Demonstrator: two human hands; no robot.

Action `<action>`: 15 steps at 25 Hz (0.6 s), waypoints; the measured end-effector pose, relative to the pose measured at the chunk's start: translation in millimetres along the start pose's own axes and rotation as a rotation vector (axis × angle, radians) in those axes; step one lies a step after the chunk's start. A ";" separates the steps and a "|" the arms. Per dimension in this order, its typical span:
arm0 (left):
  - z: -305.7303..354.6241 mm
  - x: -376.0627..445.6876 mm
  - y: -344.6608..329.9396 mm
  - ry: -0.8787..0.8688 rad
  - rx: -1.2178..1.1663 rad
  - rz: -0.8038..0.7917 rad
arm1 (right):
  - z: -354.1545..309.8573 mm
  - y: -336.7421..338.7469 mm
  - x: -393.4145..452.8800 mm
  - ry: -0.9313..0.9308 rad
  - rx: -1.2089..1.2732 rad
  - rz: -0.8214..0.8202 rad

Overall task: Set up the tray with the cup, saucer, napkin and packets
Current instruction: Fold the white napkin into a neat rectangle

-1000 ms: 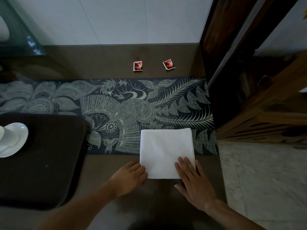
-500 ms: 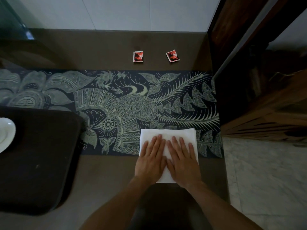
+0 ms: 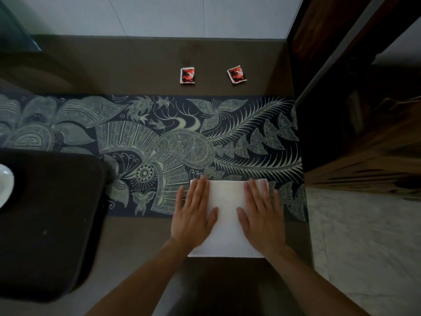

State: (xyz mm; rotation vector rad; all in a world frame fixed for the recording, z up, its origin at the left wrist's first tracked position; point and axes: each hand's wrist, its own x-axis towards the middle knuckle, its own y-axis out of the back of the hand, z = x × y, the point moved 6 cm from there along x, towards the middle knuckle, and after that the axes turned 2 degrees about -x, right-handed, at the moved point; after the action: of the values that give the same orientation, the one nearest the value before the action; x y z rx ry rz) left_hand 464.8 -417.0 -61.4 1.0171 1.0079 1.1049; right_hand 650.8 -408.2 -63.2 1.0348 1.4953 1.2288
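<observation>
- Both hands, the left hand and right hand, were laid flat with fingers spread, pressed on the napkin's sides.
- The tray was seen well left.
- The napkin, at the table's near edge, was judged light and limp, best pinched at an edge.

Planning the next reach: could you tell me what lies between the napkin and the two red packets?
Only the patterned runner, then bare brown tabletop, separates napkin from packets, per the head view.

light: dim, flat, no glare | brightest: white wall, napkin | shadows: soft, deep on dark tray | edges: wide-angle bending | blur: slight overall, hands soft
</observation>
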 end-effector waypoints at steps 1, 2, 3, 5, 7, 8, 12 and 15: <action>10.3 7.8 0.1 -0.045 -0.004 -0.006 | -10.2 1.0 7.7 0.039 0.016 0.000; 21.1 14.2 -1.3 -0.087 -0.012 -0.018 | -19.8 0.2 14.2 0.080 0.022 -0.008; 28.6 18.8 -3.5 -0.110 -0.018 -0.031 | -26.7 -2.0 18.9 0.107 0.016 -0.020; 30.2 24.0 -10.3 -0.110 -0.004 -0.053 | -28.1 -7.4 24.9 0.105 0.002 -0.046; 22.8 23.9 -14.2 -0.096 0.009 -0.055 | -20.7 -10.9 25.7 0.079 0.000 -0.051; 17.1 22.3 -14.2 -0.080 0.008 -0.047 | -16.2 -11.5 24.1 0.061 -0.007 -0.045; -7.2 17.2 -11.3 -0.028 0.010 -0.023 | 14.7 -6.1 19.9 -0.065 -0.011 -0.028; -21.8 13.0 -8.9 0.028 0.028 -0.030 | 26.6 -2.1 16.9 -0.086 -0.008 -0.049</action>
State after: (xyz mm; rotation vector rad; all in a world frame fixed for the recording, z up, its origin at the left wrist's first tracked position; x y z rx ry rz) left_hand 447.6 -402.8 -76.5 1.0082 1.0607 1.0854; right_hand 672.6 -386.4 -69.9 1.0277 1.4405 1.1414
